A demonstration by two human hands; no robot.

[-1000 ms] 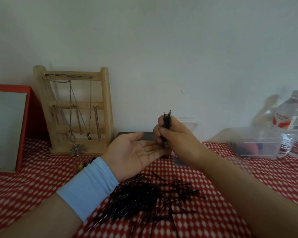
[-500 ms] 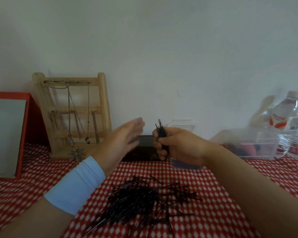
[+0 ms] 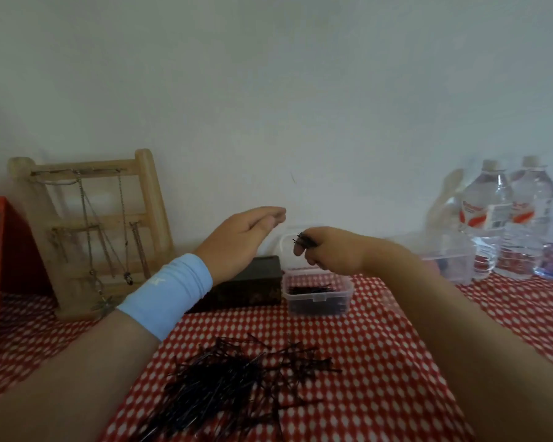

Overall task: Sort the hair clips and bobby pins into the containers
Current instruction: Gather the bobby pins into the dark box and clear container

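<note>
Head view has my right hand (image 3: 326, 250) curled tight round a small bundle (image 3: 305, 241) of black pins. Their tips poke out to the left past the thumb. The hand hangs above the open clear tub (image 3: 348, 287), which holds a layer of pins. My left hand (image 3: 240, 240) is flat with fingers straight and holds nothing, over the dark box (image 3: 253, 287) that sits just left of the tub. The main pile (image 3: 237, 378) lies loose on the checked cloth (image 3: 380, 362), near me and well apart from the tub.

My worry is the drop. From this angle I cannot tell whether the bundle is squarely over the opening or nearer its far edge by the raised lid (image 3: 283, 247). If I let go from this height, the pins may fan out. Some could bounce off the rim onto the cloth or slide behind the dark box. The tub looks light, so a knuckle on its wall could tip it. Either forearm drawn back low could drag through the pile and scatter it.
</note>
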